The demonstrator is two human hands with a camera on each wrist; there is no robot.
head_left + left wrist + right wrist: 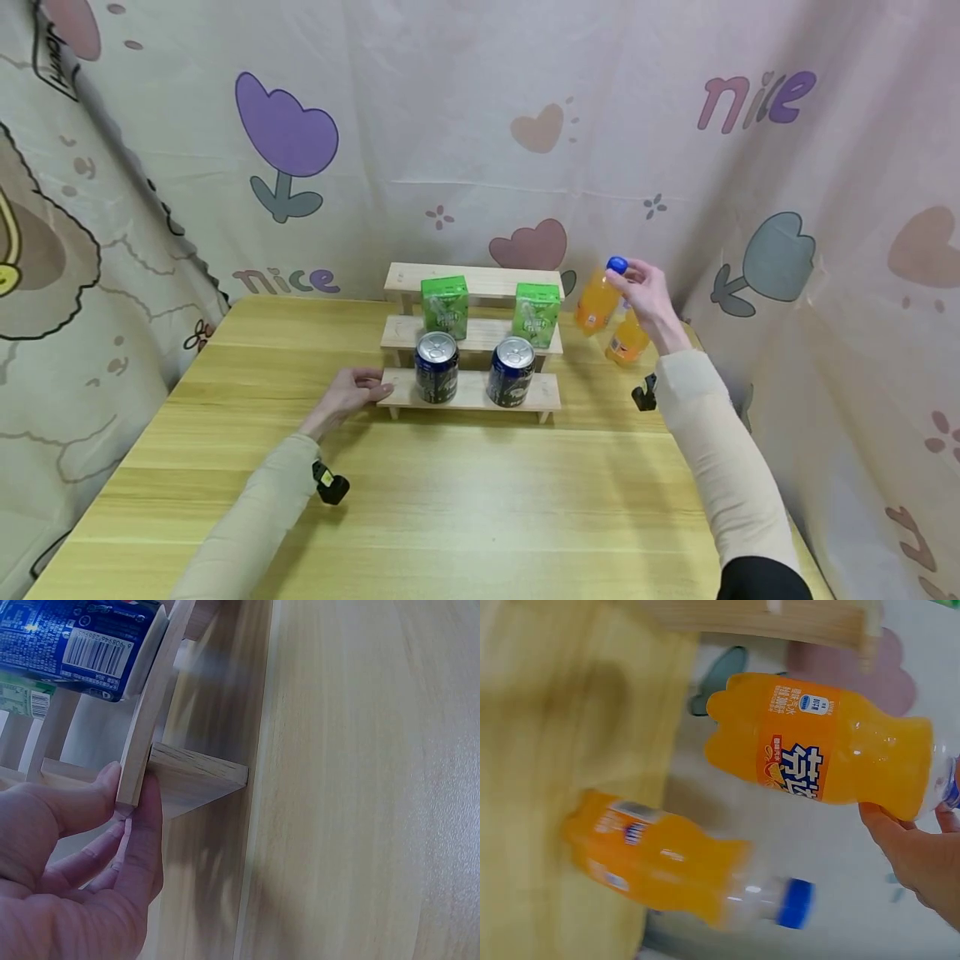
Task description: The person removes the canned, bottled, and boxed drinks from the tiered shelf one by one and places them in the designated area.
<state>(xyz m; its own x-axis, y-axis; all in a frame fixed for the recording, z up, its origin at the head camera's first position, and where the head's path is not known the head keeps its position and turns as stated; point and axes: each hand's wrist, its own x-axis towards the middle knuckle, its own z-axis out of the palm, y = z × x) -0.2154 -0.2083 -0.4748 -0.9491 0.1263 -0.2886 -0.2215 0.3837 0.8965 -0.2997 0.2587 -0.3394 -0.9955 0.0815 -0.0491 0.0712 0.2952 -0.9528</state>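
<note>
My left hand (351,397) pinches the left end of the lowest step of a three-tier wooden shelf (472,277), thumb above and fingers below in the left wrist view. With my right hand (651,298) I grip an orange soda bottle (817,742) near its blue cap, lifted off the table right of the shelf. A second orange soda bottle (627,340) stands on the table beneath that hand. Two dark blue cans (437,368) are on the lowest step, and two green drink cartons (446,307) on the middle one. No item sits on the top step.
The wooden table (480,508) reaches back to a patterned curtain (420,108), which also hangs along both sides. Each forearm wears a small black wrist camera (330,483).
</note>
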